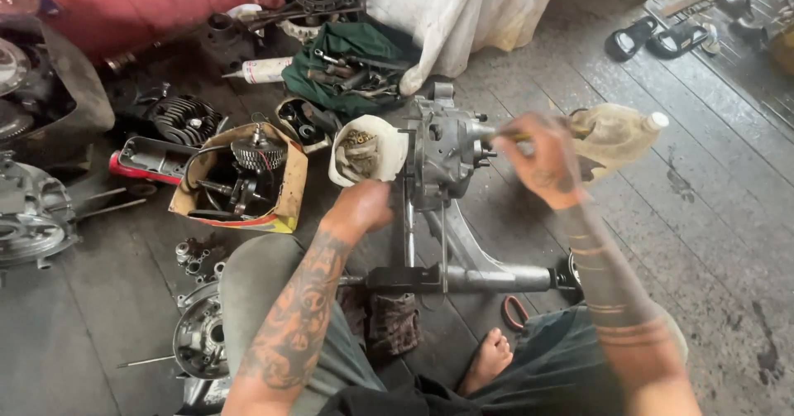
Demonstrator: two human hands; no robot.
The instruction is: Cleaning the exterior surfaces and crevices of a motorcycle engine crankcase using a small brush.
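Two hands are at work on one engine case (442,155), which stands upright on the wooden floor (703,217) between the seated person's knees, on a metal frame (463,277).

Head view: the right hand (542,161) is closed round a slim tool (509,137) with a yellowish shank, its tip set against the case's right side. The fingers are wrapped tight on the handle. The left hand (360,207) sits low at the case's left edge, just under a cut white jug (368,150) that holds small dirty parts. Its fingers are curled, but I cannot tell whether they grip the case or merely press against it.

In my judgement the step wants the case braced firmly by the left hand while the tool is kept square to its seat, so that it does not slip off.

Just behind the right hand lies a cloudy plastic bottle (616,135) with a white cap. Left of the case stands a cardboard box (240,180) with a gear and shaft inside; beyond it, a green cloth (356,64) carrying loose tools. More engine covers lie along the left side of the floor.
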